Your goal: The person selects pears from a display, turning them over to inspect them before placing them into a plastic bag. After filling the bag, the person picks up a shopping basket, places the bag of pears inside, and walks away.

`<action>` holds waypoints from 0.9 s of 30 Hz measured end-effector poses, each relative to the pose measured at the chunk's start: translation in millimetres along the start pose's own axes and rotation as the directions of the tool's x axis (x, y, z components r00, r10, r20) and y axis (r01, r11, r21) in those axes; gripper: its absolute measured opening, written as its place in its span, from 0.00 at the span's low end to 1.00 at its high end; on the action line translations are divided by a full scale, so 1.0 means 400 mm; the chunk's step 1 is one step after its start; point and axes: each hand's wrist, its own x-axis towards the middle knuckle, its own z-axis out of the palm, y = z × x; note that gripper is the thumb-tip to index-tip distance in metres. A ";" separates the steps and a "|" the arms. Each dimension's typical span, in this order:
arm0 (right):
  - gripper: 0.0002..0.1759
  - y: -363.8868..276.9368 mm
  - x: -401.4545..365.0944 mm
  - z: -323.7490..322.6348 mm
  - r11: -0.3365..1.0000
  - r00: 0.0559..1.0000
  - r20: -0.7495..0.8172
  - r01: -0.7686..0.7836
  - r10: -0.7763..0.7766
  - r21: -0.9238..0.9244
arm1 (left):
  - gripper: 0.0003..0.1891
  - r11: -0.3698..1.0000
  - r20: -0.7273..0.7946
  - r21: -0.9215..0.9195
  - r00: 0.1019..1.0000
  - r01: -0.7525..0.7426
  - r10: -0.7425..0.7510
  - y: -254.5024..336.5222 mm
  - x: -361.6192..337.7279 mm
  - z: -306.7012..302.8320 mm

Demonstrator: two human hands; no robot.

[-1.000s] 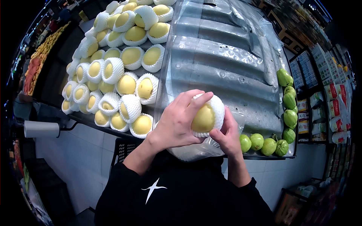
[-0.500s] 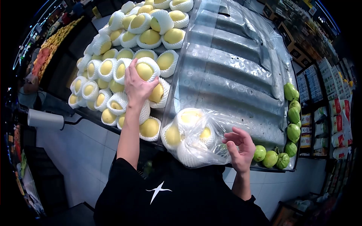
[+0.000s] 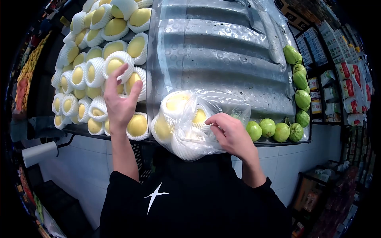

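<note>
My left hand (image 3: pixel 121 105) is open, thumb and fingers apart, over the pile of yellow fruits in white foam nets. Its fingertips are at the lower edge of one netted fruit (image 3: pixel 116 64), not wrapped round it. At the front of the display lies a clear plastic bag (image 3: pixel 222 104) with several netted yellow fruits (image 3: pixel 178 101) inside. Above the bag's right part is my right hand (image 3: pixel 234 137), its fingers bent and drawn together on the thin plastic. The fingertips partly hide what they pinch.
Green guavas (image 3: pixel 268 127) line the front right corner and right edge of the display. Ridged grey padding (image 3: pixel 222 59) covers its middle. A white roll (image 3: pixel 39 154) sticks out at the left on a holder. Packed shelves (image 3: pixel 331 91) stand at the right.
My left hand has let go of the netted fruit it gripped, and its fingers have spread. The right hand has moved left over the bag and its fingers have closed. The view has shifted.
</note>
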 end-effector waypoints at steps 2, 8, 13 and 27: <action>0.09 -0.022 0.009 0.004 0.991 0.973 0.186 -0.137 0.134 0.005 | 0.19 0.959 0.142 -0.284 0.988 -0.016 0.059 0.037 -0.063 0.025; 0.23 -0.025 0.035 0.059 0.986 0.913 0.382 -0.101 0.145 -0.134 | 0.14 0.898 0.201 -0.438 0.978 0.046 0.048 0.077 -0.181 0.085; 0.16 -0.010 0.048 0.079 0.997 0.940 0.332 -0.074 0.077 -0.024 | 0.12 0.863 0.258 -0.488 0.966 0.131 -0.001 0.053 -0.212 0.076; 0.15 0.021 0.091 0.086 1.000 0.841 0.541 0.005 -0.006 0.002 | 0.10 0.759 0.216 -0.609 0.969 0.230 -0.120 0.054 -0.215 0.091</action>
